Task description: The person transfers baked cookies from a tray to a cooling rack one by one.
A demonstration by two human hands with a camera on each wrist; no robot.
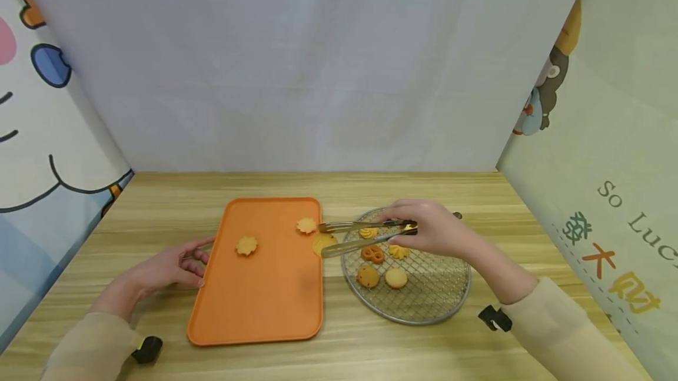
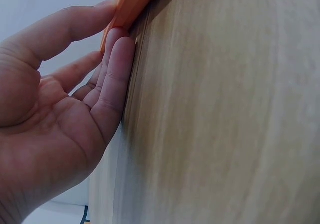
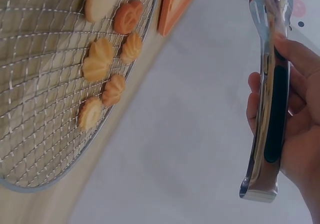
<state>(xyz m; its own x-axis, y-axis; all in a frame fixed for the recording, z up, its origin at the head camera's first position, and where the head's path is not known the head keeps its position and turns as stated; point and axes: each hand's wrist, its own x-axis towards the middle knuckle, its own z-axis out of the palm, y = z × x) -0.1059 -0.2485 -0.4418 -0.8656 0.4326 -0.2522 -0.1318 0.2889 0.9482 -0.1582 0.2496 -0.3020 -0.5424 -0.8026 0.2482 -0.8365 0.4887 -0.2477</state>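
My left hand holds the left rim of an orange tray, thumb and fingertips at the edge in the left wrist view. Two flower-shaped cookies lie on it, one near the middle and another by the right rim. In my right hand is a pair of metal tongs with dark grips. The tongs stand spread, tips at the tray's right rim. Between those tips shows a blurred, yellowish round shape, overlapping the rim; I cannot tell whether they touch it.
Right of the tray stands a round wire mesh rack with several cookies, among them a pretzel-shaped cookie, a speckled round cookie and a plain round cookie. A pale curtain hangs behind the wooden table.
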